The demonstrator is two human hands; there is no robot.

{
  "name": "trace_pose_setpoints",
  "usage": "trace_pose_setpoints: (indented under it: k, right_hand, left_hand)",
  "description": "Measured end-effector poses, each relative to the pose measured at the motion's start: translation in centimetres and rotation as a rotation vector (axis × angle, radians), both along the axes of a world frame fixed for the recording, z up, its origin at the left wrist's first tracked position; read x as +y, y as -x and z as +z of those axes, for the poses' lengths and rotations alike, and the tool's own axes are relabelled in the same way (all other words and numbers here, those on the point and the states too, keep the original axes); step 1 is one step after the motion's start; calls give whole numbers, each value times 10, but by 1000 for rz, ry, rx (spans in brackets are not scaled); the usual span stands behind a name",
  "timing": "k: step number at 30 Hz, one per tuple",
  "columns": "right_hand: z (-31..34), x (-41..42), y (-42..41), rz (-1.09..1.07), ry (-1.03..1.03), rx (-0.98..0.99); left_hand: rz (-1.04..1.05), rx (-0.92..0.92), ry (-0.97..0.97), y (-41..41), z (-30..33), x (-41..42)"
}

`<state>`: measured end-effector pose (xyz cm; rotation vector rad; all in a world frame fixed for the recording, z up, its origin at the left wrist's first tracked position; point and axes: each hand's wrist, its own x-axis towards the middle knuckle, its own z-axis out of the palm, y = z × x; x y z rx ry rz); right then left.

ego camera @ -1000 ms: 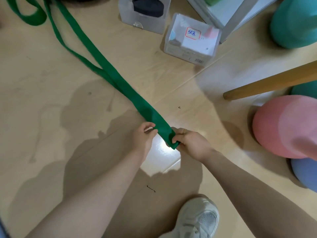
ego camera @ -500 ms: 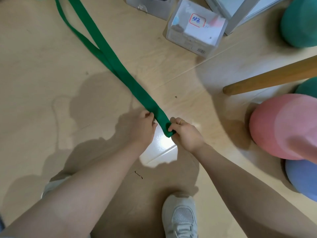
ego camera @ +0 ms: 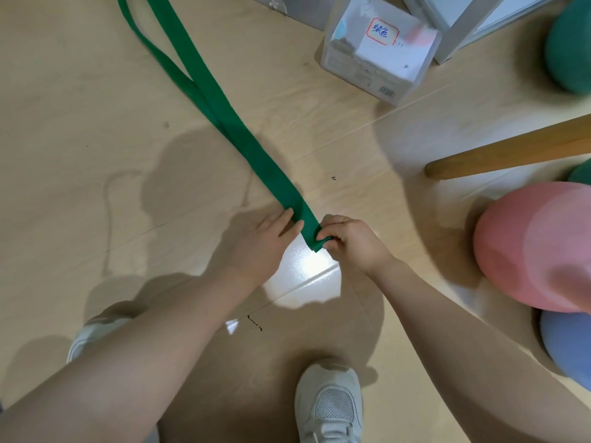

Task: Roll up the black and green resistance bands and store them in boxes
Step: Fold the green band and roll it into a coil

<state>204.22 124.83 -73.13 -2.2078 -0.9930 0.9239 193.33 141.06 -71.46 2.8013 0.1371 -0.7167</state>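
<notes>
Floor: pale wood-look boards (ego camera: pixel 80 129), seams running diagonally; bright glare patch just below the hands.
Green band: green resistance band (ego camera: pixel 243 139) lies flat on the floor, doubled, running from the top edge of view down to the hands; its two layers split apart toward the top left.
Band end: near end sits between the two hands, its tip folded over on itself.
Left hand: left hand (ego camera: pixel 268 233) lies beside the band's left edge, fingers straight, fingertips touching the band; not gripping.
Right hand: right hand (ego camera: pixel 350 239) pinches the folded tip with curled fingers; ring on one finger.
Box: clear plastic box (ego camera: pixel 380 49) with a red-framed label stands at top centre-right, well apart from the band end; barcode sticker on its near corner.
Other box: corner of a second clear box (ego camera: pixel 287 3) at the top edge, contents cut off.
Right edge: wooden leg (ego camera: pixel 511 150) slants in from the right; pink ball (ego camera: pixel 537 247), blue ball (ego camera: pixel 572 346) and teal ball (ego camera: pixel 572 43) crowd that side.
Open room: bare floor stretches left of the band to the frame edge.
Near edge: white shoe (ego camera: pixel 329 404) bottom centre; second shoe (ego camera: pixel 92 330) partly hidden behind the left forearm.
</notes>
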Motion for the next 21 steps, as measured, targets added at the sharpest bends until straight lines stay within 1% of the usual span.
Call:
trace_pose_setpoints:
  k: [2, 4, 5, 7, 8, 10, 12, 14, 15, 17, 19, 21]
  right_hand:
    - [4, 1, -8, 48, 15, 35]
    - [7, 2, -13, 88, 28, 57]
    - [8, 4, -14, 100, 34, 63]
    - [11, 8, -16, 103, 48, 79]
    - [13, 12, -17, 94, 58, 91]
    - [15, 18, -21, 63, 93, 117]
    - [13, 22, -24, 5, 119, 133]
    - [11, 25, -26, -74, 133, 174]
    - [10, 27, -27, -92, 146, 196]
    - [10, 30, -30, -70, 178, 231]
    - [11, 30, -33, -12, 202, 259]
    - [9, 25, -34, 2, 197, 285]
  left_hand:
    - [-9, 2, -34, 3, -9, -1]
    - [-61, -83, -72, 2, -18, -2]
    - [-60, -98, -53, 0, -18, -3]
    - [-57, -117, 22, -3, -19, -3]
    - [-19, -133, 102, -3, -19, -4]
    - [6, -152, 167, -4, -25, -1]
    - [20, -209, 253, -4, -29, 6]
    - [149, -272, 368, -4, -30, 7]
    - [249, -285, 432, -5, -28, 6]
    - [440, -311, 533, -9, -23, 1]
    - [543, -280, 548, -11, -24, -7]
    - [573, -280, 531, -10, -26, -16]
